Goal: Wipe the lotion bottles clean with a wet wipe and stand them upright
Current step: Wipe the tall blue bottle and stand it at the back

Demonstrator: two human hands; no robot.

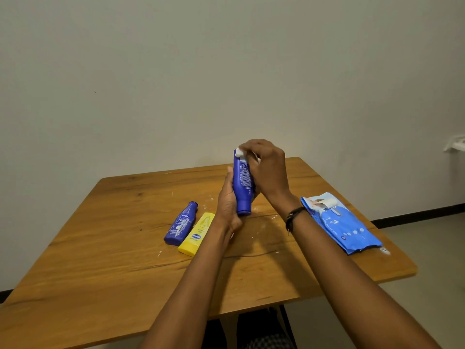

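My left hand (227, 201) grips a dark blue lotion bottle (242, 183) above the table, cap end down and base end up. My right hand (266, 165) presses a small white wet wipe (239, 151) against the bottle's upper end. A second blue lotion bottle (180, 224) lies on its side on the wooden table (100, 248), smeared with white. Touching it on the right lies a yellow lotion bottle (197, 235), also on its side.
A blue pack of wet wipes (339, 224) lies flat at the table's right side, its flap peeled open. White lotion specks dot the tabletop around the bottles. A wall stands just behind the table. A white object (455, 144) juts in at the far right.
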